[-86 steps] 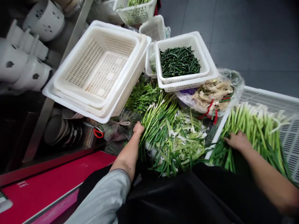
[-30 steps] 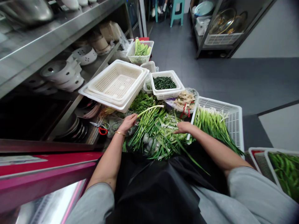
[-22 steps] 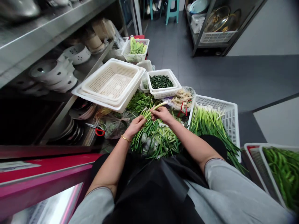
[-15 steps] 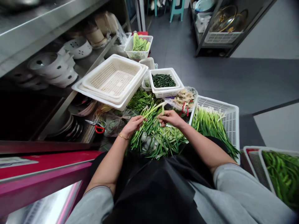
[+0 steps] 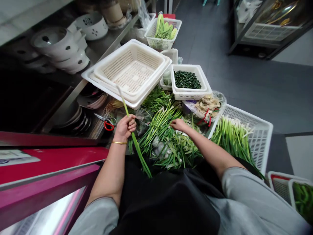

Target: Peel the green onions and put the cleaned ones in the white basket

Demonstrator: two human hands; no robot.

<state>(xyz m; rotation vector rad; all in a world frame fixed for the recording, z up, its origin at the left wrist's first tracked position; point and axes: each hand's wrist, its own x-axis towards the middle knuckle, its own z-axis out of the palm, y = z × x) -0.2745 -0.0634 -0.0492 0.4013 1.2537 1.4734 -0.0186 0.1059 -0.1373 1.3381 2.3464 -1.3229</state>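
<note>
My left hand is wrapped round a single scallion. Its white end points up and away, and its green leaves hang down towards my lap. Over the loose leaves, my right hand has its fingers pressed together; whether anything is between them is too small to make out. Between the hands lies a pile of scallions. Nearer to me is a heap of stripped leaves. A white basket at the right holds a bunch of scallions, white ends facing away.
Stacked white baskets stand beyond my left hand. Dark green chilies fill a smaller basket, near a plastic bag of pale pieces. Red-handled scissors lie by the left shelf, which holds white pots. Green peppers are lower right.
My left hand has moved left and up with a scallion held in it. My right hand has drawn apart from it. The whole view has shifted.
</note>
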